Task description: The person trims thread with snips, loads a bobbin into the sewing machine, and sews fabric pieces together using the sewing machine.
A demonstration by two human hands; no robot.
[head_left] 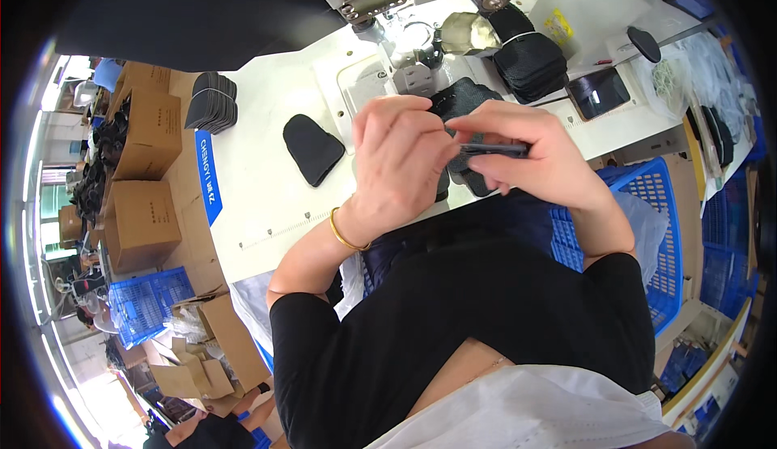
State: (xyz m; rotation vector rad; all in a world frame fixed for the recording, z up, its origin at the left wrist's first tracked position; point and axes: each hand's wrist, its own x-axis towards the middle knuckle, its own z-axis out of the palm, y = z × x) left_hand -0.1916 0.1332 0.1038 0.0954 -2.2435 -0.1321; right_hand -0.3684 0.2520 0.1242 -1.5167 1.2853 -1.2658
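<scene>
My left hand [398,153] is closed with its fingers curled, near the sewing machine's front. What its fingertips pinch, if anything, is hidden. Close beside it, my right hand [541,148] grips a slim dark tool [506,150], maybe thread snips, with its tip pointing toward the left fingers. Black textured pieces [464,95] lie on the table beneath and beyond both hands. One black rounded piece [314,149] lies apart, left of my left hand. The sewing machine [409,76] stands just past my hands with its lamp lit.
Banded stacks of black pieces stand at the table's left [212,102] and right [530,67]. A phone [597,93] lies at the right, near clear plastic bags [700,68]. A blue basket [665,246] is beside me. Cardboard boxes [144,222] line the left floor.
</scene>
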